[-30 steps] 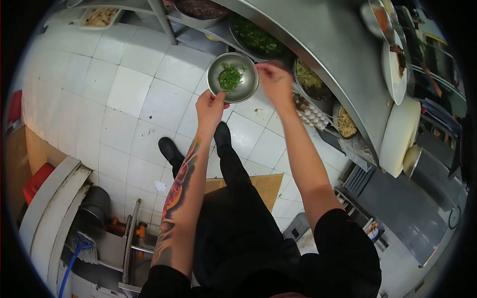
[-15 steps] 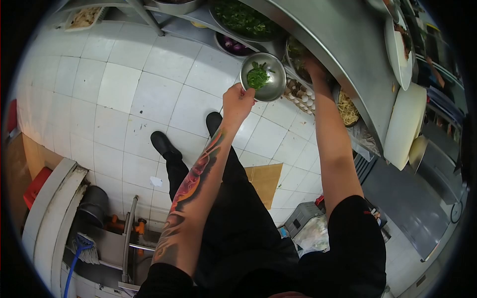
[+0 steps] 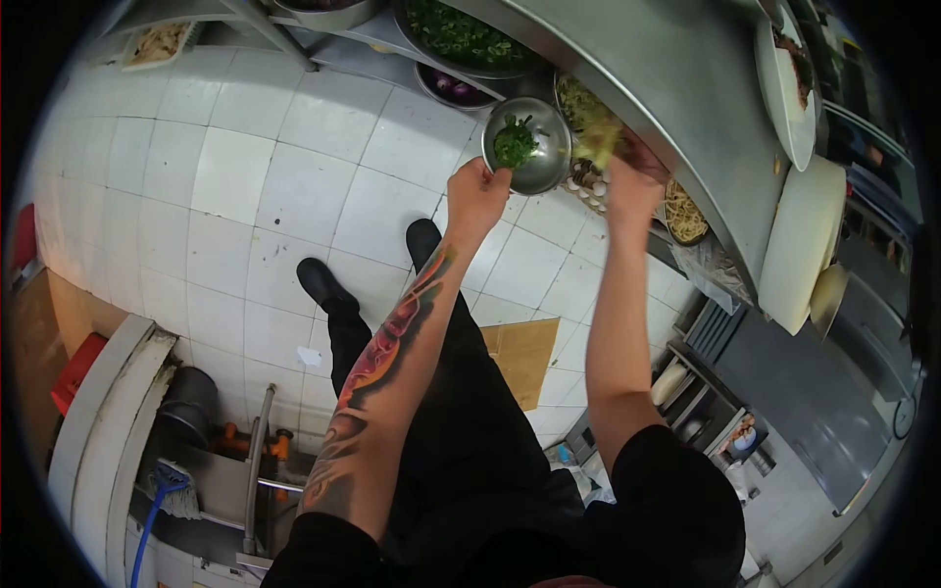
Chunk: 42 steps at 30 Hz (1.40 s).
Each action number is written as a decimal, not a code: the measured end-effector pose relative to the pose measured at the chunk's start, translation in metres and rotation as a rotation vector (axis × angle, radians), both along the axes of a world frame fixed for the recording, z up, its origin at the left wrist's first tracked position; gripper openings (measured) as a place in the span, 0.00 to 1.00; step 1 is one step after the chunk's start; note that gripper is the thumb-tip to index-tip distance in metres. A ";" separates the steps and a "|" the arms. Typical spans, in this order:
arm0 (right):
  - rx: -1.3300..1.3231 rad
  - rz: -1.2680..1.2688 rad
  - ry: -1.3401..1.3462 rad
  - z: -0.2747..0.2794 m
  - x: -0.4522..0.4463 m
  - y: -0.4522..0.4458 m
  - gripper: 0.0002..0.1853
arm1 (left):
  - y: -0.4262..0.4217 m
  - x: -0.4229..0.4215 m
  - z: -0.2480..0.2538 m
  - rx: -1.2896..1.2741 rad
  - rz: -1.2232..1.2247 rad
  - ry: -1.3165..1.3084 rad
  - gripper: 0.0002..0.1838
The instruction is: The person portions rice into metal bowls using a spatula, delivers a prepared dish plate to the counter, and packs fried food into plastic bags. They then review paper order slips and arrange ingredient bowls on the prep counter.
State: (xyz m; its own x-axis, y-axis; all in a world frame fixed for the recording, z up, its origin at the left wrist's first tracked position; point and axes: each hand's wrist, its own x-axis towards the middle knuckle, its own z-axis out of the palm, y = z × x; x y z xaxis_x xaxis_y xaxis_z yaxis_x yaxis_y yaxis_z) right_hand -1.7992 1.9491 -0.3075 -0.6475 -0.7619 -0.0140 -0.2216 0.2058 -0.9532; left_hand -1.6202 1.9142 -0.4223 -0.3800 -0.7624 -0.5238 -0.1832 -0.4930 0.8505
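My left hand grips the rim of a small steel bowl, thumb at the edge. Chopped green leaves lie inside it, toward its left side. Just right of this bowl, my right hand is closed on a bunch of pale yellow-green shredded vegetable, blurred by motion. The bunch hangs by a container under the counter's edge, and part of that container is hidden. Below the bunch, eggs sit in a tray, partly covered by my right hand.
A steel counter curves overhead at the right. Beneath it stand a large bowl of chopped greens, a bowl of purple onions and a container of noodle-like strands. Flattened cardboard lies on the tiled floor by my legs.
My right hand has come out of the container under the counter, toward me, with shredded vegetable in it. My left hand has shifted the steel bowl slightly right and up.
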 end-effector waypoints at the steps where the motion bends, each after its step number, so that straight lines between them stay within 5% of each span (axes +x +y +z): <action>1: 0.119 0.107 0.272 -0.035 0.021 0.001 0.13 | 0.001 0.001 0.000 0.006 0.015 0.015 0.10; 2: 0.240 0.210 0.551 -0.066 0.032 0.005 0.12 | 0.005 0.002 -0.001 0.002 0.006 0.019 0.10; 3: 0.229 0.204 0.557 -0.055 0.034 0.001 0.12 | 0.005 0.004 -0.002 0.028 -0.003 0.012 0.09; 6: 0.334 -0.005 0.159 -0.024 0.054 0.009 0.11 | 0.003 0.017 0.009 0.069 -0.039 -0.047 0.09; 10: 0.221 0.296 0.540 -0.016 0.063 0.021 0.06 | 0.006 0.041 0.039 0.030 0.038 0.126 0.12; 12: 0.265 0.241 0.106 0.013 0.090 0.027 0.07 | 0.014 0.065 0.057 0.020 0.003 0.039 0.12; 14: 0.318 0.526 0.282 0.048 0.109 0.037 0.07 | 0.025 0.106 0.077 0.000 -0.062 0.037 0.11; 17: 0.399 0.550 0.199 0.106 0.110 0.040 0.06 | 0.034 0.182 0.122 -0.107 -0.227 -0.156 0.10; 18: 0.290 0.404 -0.068 0.115 0.096 0.045 0.09 | 0.037 0.223 0.110 -0.001 -0.282 -0.143 0.11; 22: -0.216 -0.343 -0.843 0.177 -0.033 0.022 0.27 | 0.039 0.315 0.193 0.118 0.033 -0.152 0.12; 24: -0.360 -0.577 -1.122 0.188 -0.106 0.000 0.25 | 0.034 0.361 0.210 0.102 0.143 -0.203 0.12; 27: -0.406 -0.487 -0.872 0.137 -0.162 -0.026 0.23 | 0.019 0.402 0.225 0.059 0.319 -0.186 0.12; 35: -0.553 -0.624 -0.635 0.117 -0.164 -0.005 0.26 | -0.106 0.432 0.292 0.066 0.615 0.017 0.16; 39: -0.506 -0.553 -0.409 0.150 -0.142 0.027 0.29 | -0.250 0.490 0.316 -0.055 0.539 0.033 0.16; 42: -0.446 -0.778 -0.316 0.206 -0.079 0.024 0.30 | -0.383 0.537 0.324 -0.177 0.506 0.024 0.16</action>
